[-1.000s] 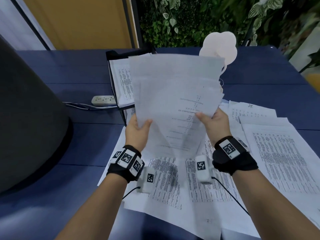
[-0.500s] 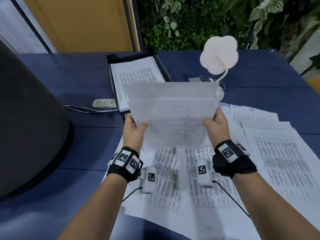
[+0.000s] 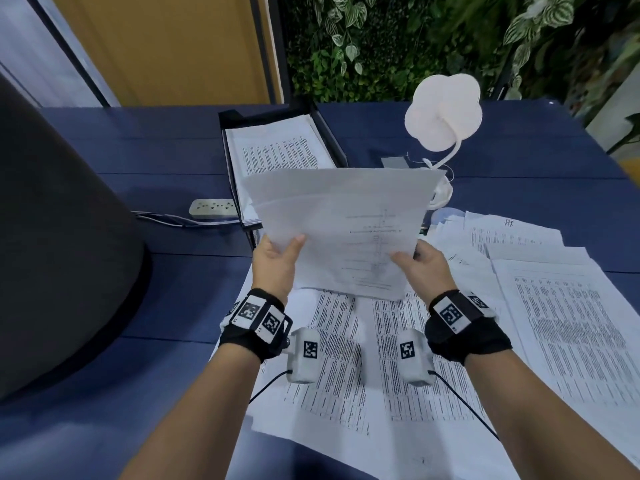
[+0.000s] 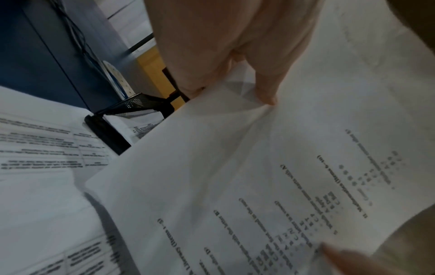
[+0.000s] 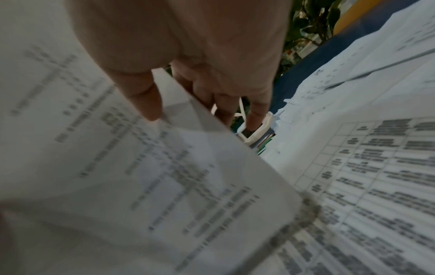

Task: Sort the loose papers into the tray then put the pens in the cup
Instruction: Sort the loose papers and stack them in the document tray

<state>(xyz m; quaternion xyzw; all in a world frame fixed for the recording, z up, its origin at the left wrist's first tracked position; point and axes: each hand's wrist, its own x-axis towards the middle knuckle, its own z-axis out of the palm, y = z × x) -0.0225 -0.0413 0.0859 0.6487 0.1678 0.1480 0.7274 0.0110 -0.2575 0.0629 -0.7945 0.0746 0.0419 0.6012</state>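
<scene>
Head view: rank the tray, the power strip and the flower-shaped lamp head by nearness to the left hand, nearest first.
From the left hand, which grips the held sheets:
1. Tray, its near end just beyond the hand.
2. Power strip, off to the left on the table.
3. Lamp head, far right, past the sheets.

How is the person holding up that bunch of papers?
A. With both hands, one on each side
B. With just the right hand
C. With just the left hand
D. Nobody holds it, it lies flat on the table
A: the left hand pinches one lower edge of the held papers and the right hand pinches the other, lifting them off the blue table.
</scene>
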